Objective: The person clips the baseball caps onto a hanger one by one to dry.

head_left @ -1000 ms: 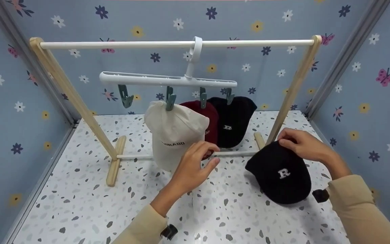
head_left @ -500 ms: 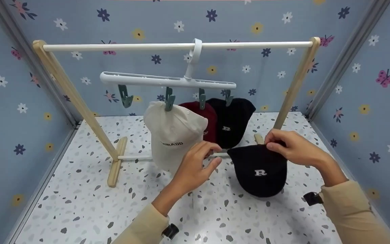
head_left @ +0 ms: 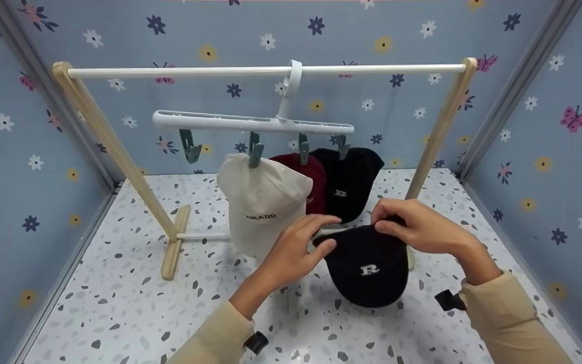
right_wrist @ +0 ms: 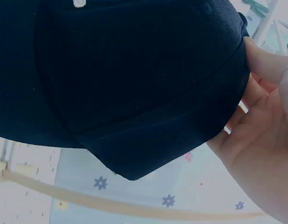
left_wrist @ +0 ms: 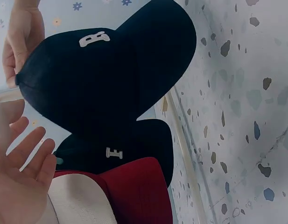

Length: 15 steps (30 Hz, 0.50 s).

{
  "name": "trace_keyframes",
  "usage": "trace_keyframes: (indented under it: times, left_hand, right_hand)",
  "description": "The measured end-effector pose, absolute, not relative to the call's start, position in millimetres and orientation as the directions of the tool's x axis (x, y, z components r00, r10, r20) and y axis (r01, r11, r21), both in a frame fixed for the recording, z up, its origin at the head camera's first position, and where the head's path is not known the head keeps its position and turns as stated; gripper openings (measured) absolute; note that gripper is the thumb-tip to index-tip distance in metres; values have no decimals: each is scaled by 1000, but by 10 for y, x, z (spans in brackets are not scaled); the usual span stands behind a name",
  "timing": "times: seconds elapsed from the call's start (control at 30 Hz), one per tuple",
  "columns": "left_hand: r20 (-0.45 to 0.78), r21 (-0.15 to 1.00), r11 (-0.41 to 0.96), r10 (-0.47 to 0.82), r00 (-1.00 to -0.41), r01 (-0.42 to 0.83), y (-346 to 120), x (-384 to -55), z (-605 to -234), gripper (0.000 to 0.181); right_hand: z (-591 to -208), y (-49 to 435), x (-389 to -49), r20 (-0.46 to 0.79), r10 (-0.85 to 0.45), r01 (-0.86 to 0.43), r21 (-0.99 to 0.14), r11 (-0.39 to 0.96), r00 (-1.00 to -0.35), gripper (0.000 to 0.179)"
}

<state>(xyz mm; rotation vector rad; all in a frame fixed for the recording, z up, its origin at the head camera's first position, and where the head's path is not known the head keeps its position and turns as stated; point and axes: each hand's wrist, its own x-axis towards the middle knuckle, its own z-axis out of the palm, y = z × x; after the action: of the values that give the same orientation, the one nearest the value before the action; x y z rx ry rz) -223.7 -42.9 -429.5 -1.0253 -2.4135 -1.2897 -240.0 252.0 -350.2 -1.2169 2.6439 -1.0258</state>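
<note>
My right hand (head_left: 417, 227) pinches a black baseball cap (head_left: 364, 268) by the top of its crown, with the white letter R facing me and the brim pointing down. In the right wrist view the thumb (right_wrist: 270, 60) lies on the crown near the top button. My left hand (head_left: 298, 247) is beside the cap's left edge, thumb and fingers apart; in the left wrist view its fingers (left_wrist: 34, 154) hold nothing. Behind hang a white cap (head_left: 260, 202), a dark red cap (head_left: 316, 172) and another black cap (head_left: 354, 182), each under a green clip.
A white hanger (head_left: 220, 122) hooks over the white rail (head_left: 170, 72) of a wooden rack. At its left end a green clip (head_left: 190, 146) hangs without a cap. The rack's wooden legs (head_left: 114, 146) stand on a speckled white surface (head_left: 134, 303), with flowered walls around.
My right hand has carried the black cap leftward from the right side, up to my left hand. The left hand has barely moved. The hanging caps stay where they were.
</note>
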Motion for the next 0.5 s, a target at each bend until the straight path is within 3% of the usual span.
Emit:
trace_keyframes:
  times: [0.5]
  left_hand:
    - [452,752,202,534,-714,627,-526,-2221,-4364,26]
  right_hand:
    - [-3528,2319,-2368,216,-716,-655,-630,417,-664,6]
